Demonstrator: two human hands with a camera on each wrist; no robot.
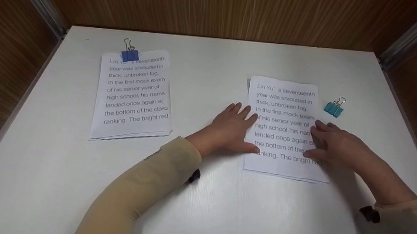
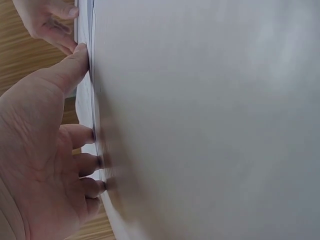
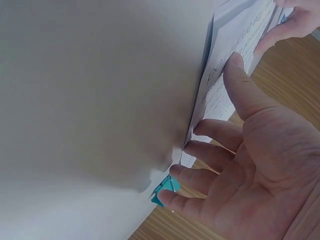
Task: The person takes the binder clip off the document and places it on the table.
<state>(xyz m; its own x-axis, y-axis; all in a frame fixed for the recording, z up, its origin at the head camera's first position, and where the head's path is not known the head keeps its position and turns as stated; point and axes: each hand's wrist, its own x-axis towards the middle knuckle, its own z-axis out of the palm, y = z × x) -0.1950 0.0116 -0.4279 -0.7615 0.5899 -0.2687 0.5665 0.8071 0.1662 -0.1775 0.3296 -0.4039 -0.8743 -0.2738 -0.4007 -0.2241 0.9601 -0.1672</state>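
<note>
2 paper stacks (image 1: 133,95) (image 1: 285,127); 2 binder clips (image 1: 130,53) (image 1: 334,107); 2 hands (image 1: 230,128) (image 1: 336,145)

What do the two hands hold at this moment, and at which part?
Nothing is gripped. The left hand and right hand press with straight fingers against the side edges of the unclipped paper stack.

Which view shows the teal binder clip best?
The head view: the teal binder clip lies whole on the table, right of the unclipped paper stack. The right wrist view shows only part of it past the right hand. The left wrist view shows none of it.
</note>
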